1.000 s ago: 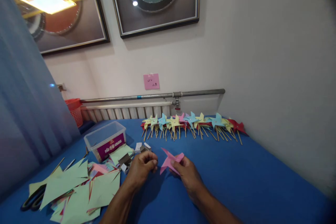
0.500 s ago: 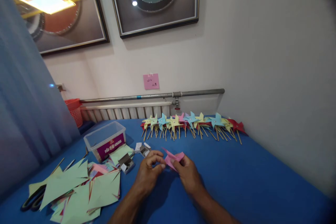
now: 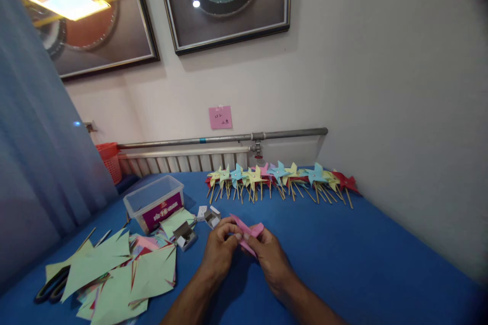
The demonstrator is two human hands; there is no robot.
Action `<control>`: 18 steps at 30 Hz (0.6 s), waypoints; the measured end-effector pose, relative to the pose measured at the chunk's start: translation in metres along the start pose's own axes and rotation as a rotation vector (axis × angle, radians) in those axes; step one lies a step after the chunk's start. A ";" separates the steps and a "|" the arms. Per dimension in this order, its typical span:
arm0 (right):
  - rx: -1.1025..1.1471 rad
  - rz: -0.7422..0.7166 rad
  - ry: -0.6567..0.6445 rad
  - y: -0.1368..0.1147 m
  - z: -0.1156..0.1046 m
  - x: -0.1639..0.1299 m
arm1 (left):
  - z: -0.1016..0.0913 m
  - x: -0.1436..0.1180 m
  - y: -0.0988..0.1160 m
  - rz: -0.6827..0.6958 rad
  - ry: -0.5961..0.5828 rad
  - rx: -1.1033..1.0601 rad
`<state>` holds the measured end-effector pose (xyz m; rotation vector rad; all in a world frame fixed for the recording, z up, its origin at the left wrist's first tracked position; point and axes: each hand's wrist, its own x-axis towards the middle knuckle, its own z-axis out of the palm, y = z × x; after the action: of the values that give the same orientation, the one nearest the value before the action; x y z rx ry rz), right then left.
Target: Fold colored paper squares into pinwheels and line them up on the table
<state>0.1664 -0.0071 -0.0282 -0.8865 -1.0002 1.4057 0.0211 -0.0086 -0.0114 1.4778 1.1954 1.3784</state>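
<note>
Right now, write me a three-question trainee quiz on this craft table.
1. True or false: both hands grip the pink paper piece.
2. Where do the finished pinwheels lie? A) in a row along the table's far edge by the wall B) inside the plastic box C) under the scissors
3. What lies at the near left end of the blue table, partly under the green paper sheets?

Key: 1 true, left hand and right hand pinch it together; 2 A; 3 the scissors.
</note>
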 end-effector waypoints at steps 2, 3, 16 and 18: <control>0.004 -0.003 -0.025 -0.001 0.001 -0.001 | -0.002 0.001 0.002 -0.040 -0.030 -0.010; 0.003 -0.005 -0.035 -0.001 0.001 -0.001 | -0.003 0.002 0.004 -0.057 -0.045 -0.003; 0.043 0.064 -0.108 0.005 -0.005 0.002 | -0.008 -0.004 0.015 0.018 -0.111 0.181; 0.051 0.077 -0.109 0.009 -0.007 0.004 | -0.008 -0.004 0.018 -0.002 -0.109 0.233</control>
<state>0.1691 -0.0024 -0.0384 -0.8247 -1.0164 1.5519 0.0153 -0.0181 0.0058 1.6896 1.3214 1.1717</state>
